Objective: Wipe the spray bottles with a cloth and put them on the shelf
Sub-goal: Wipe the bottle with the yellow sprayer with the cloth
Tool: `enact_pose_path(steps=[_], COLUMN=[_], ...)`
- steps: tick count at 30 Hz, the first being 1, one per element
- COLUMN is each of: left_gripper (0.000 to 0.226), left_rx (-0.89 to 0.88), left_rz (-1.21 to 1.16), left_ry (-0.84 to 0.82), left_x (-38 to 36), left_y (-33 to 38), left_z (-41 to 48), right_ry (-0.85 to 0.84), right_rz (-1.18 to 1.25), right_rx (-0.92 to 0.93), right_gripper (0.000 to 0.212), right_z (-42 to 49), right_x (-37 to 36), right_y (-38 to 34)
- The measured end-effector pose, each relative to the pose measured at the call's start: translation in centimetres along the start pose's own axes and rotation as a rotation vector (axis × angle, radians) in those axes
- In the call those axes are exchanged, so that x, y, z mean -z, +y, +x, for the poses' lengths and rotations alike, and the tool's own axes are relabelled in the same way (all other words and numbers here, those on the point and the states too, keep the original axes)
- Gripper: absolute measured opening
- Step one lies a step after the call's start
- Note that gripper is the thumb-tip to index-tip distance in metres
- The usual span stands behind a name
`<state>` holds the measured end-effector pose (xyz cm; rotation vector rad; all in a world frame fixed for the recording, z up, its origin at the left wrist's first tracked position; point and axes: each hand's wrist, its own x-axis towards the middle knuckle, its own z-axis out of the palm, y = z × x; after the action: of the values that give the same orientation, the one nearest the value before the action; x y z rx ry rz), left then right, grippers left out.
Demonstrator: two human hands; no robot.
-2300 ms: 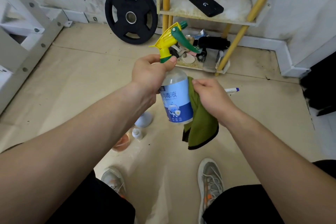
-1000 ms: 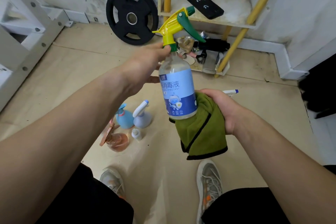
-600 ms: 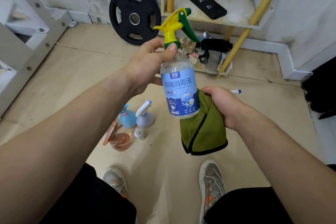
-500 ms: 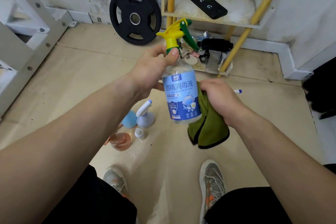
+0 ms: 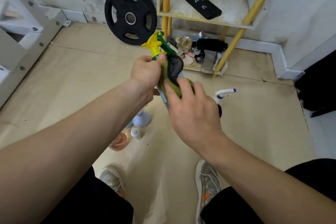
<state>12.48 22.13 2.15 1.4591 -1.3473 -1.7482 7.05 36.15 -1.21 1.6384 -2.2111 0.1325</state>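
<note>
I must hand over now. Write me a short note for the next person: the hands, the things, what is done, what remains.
Left hand grips the neck of the yellow-headed spray bottle.
Right hand holds the green cloth around its body, mid-wipe.
On the shelf, upper board: only a flat black device.
On the floor: lilac bottle, orange bottle, small white bottle, white sprayer.
Left: finish wiping, shelve this one, then do the others.

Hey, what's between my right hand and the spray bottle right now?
The green cloth: in the head view, the right hand holds it against the spray bottle, whose neck the left hand grips.
</note>
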Motion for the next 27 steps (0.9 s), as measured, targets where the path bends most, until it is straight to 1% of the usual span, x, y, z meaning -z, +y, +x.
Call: enact_pose_path(steps=[2,3,5,6,8,9,11,13,14,16,18,20,21,22,24,25,27], left_gripper=[0.018,0.018,0.017,0.021,0.035,0.035,0.023,0.015,0.015,0.022,0.031,0.031,0.029,0.026,0.020,0.018,0.016], left_rx=[0.009,0.016,0.017,0.014,0.006,-0.005,-0.037,-0.059,-0.055,-0.020,0.011,0.022,0.021,0.016,0.004,-0.001,-0.011], left_rz=[0.010,0.005,-0.008,-0.007,0.005,0.009,0.008,-0.004,-0.011,-0.024,-0.031,-0.028,-0.025,-0.026,-0.029,-0.028,-0.027], left_ry=[-0.011,-0.031,-0.064,-0.071,-0.065,-0.058,-0.040,-0.020,-0.008,0.030,0.055,0.040,0.019,-0.004,-0.051,-0.075,-0.119], left_x=[-0.2,-0.3,-0.6,-0.7,-0.8,-0.8,-0.7,-0.5,-0.4,-0.1,0.1,0.1,0.1,0.0,-0.1,-0.2,-0.3], left_y=[-0.2,-0.3,-0.5,-0.6,-0.8,-0.9,-1.1,-1.1,-1.1,-1.2,-1.4,-1.4,-1.4,-1.4,-1.2,-1.1,-1.1], left_z=[-0.1,-0.1,-0.3,-0.4,-0.6,-0.6,-0.7,-0.7,-0.7,-0.4,-0.3,-0.4,-0.6,-0.8,-1.5,-1.9,-2.7], right_ry=[0.020,0.017,-0.029,-0.085,-0.182,-0.247,-0.366,-0.457,-0.490,-0.484,-0.415,-0.356,-0.332,-0.305,-0.243,-0.218,-0.279], right_rz=[-0.028,-0.005,0.132,0.245,0.570,0.739,0.995,1.111,1.117,1.008,0.744,0.424,0.342,0.311,0.344,0.424,0.711], right_rx=[-0.022,-0.047,-0.142,-0.197,-0.299,-0.379,-0.566,-0.683,-0.716,-0.704,-0.553,-0.382,-0.340,-0.326,-0.311,-0.316,-0.411], right_gripper=[0.049,0.049,0.044,0.038,0.024,0.028,0.036,0.039,0.039,0.035,0.030,0.027,0.029,0.030,0.027,0.025,0.032], right_z=[-0.1,0.4,1.8,2.7,3.8,4.2,4.2,3.5,3.0,1.7,0.5,-0.4,-0.5,-0.3,0.4,0.9,2.0], right_x=[0.1,0.3,0.9,1.2,0.8,0.2,-0.9,-1.9,-2.3,-2.4,-1.8,-0.6,0.0,0.5,0.9,1.0,0.9], right_y=[-0.1,0.2,1.2,1.9,3.7,4.5,5.3,5.1,4.8,3.7,2.4,0.8,0.4,0.5,1.5,2.2,3.8])
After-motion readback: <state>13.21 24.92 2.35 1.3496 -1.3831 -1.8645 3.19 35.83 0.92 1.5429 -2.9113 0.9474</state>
